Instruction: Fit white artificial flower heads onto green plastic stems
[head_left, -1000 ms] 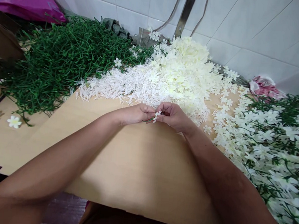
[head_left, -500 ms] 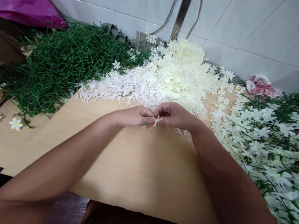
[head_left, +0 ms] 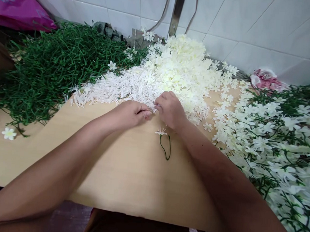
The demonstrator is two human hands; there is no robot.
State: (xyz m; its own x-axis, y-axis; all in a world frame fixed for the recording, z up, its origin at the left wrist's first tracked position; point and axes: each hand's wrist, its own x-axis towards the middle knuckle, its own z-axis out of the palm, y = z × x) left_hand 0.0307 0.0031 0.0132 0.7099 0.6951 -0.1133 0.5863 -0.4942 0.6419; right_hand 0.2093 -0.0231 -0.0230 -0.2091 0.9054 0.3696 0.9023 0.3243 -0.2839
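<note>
My left hand [head_left: 130, 113] and my right hand [head_left: 170, 109] meet fingertip to fingertip at the near edge of a heap of white spiky plastic pieces [head_left: 120, 88]. Both hands are curled into a pinch, and what sits between the fingers is too small to make out. A thin green stem with a white spiky head [head_left: 163, 141] lies loose on the light wooden board [head_left: 131, 177], just below my right wrist. Behind my hands rises a mound of cream fabric flowers [head_left: 183, 65].
A big tangle of bare green stems [head_left: 51, 65] fills the left. Finished stems with white flowers [head_left: 278, 136] are piled along the right. Two loose flowers [head_left: 8, 133] lie at the far left. A magenta bag [head_left: 17, 8] and a tiled wall [head_left: 253, 24] stand behind.
The stem with the white head that both hands held now lies on the board. Both hands have moved forward to the edge of the white spiky heap.
</note>
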